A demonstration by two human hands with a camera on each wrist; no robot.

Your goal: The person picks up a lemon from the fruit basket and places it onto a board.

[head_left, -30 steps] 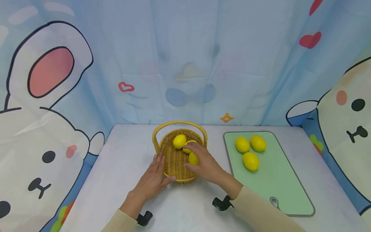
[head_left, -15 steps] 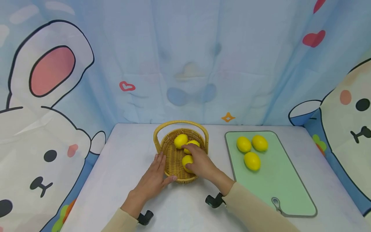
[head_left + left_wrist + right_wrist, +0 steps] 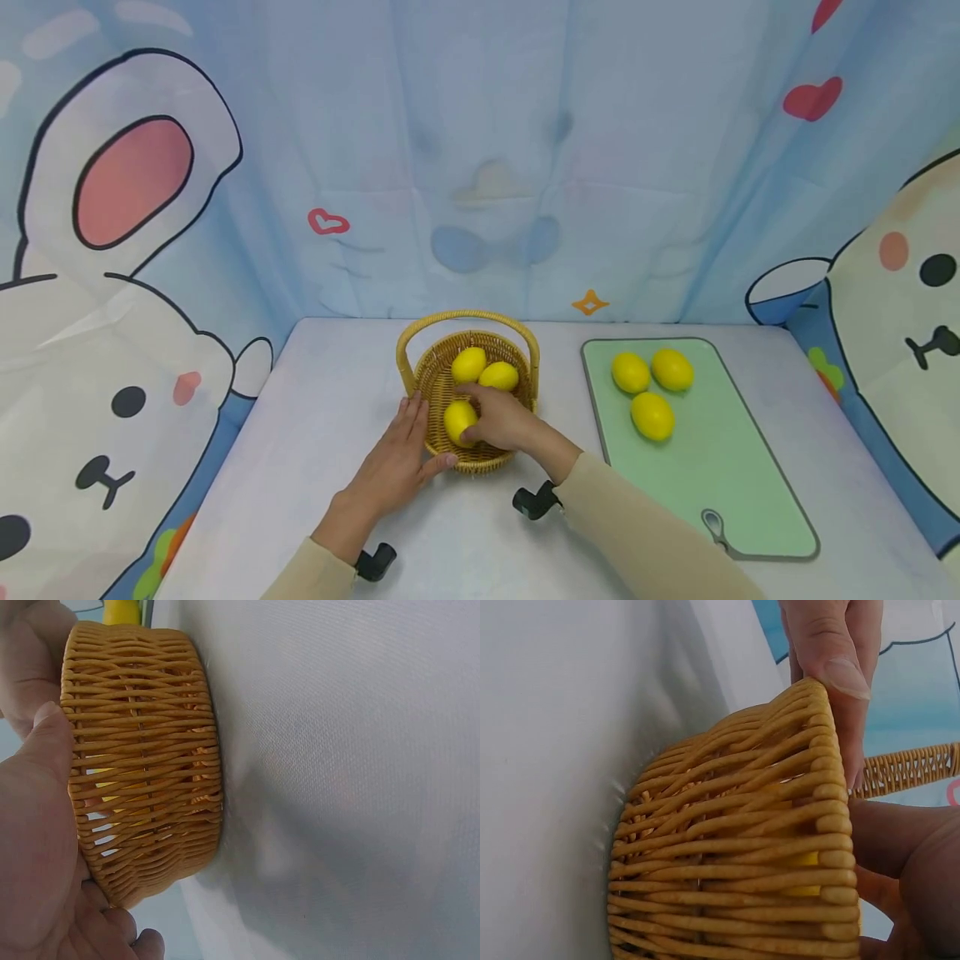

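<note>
Lemon [image 3: 457, 422] sat in the grasp of the right hand [image 3: 501, 418], which I watched through the head view: the fingers bent over its far side, the thumb against its near right side, the gap between them only about as wide as the fruit. That lemon lay low inside the wicker basket [image 3: 478, 467], and the hand reached in over the basket's right side. On the right wrist feed I got mostly woven wall, with some yellow showing through the gaps, so the exact contact of each fingertip was hidden from me.

Across from it, the left hand [image 3: 392, 465] was spread and clasped nothing; its straight fingers lay against the basket's left side, and its thumb stretched along the near rim, as the left wrist feed also showed me.

Just beyond the right hand, two more lemons [image 3: 483, 372] rested side by side in the far part of the basket, and past them the basket handle [image 3: 468, 315] arched upright. Well to the right of that hand I saw a green board [image 3: 712, 467] on the white table [image 3: 337, 383], bearing a cluster of three lemons [image 3: 652, 417] near its far end. Farthest out, behind everything, hung a blue curtain [image 3: 487, 125] printed with cartoon animals.
</note>
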